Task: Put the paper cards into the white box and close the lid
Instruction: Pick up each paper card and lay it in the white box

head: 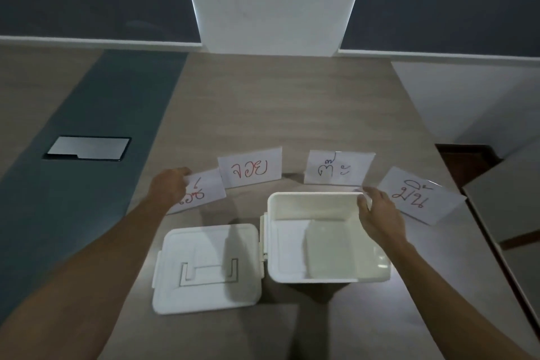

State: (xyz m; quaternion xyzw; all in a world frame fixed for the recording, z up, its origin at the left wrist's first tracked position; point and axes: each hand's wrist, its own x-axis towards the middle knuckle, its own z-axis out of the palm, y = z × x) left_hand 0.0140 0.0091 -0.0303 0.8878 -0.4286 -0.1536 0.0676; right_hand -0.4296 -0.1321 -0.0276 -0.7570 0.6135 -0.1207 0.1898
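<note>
Head view: left hand [172, 185] pinching far-left red-lettered white paper card [201, 194], left of open white plastic box [314, 240]; right hand [377, 213] gripping box's far-right rim.

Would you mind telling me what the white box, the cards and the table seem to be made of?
White box: probably moulded plastic, smooth, faintly glossy, with rounded corners. Cards, such as the leftmost one: thin white paper with handwritten marker strokes. Table: matt wood-grain surface, possibly laminate rather than solid wood.

The left hand [171, 185] grips the leftmost card [204, 193] (red writing) while the right hand [377, 213] holds the open white box [315, 240] by its far-right rim corner.
</note>
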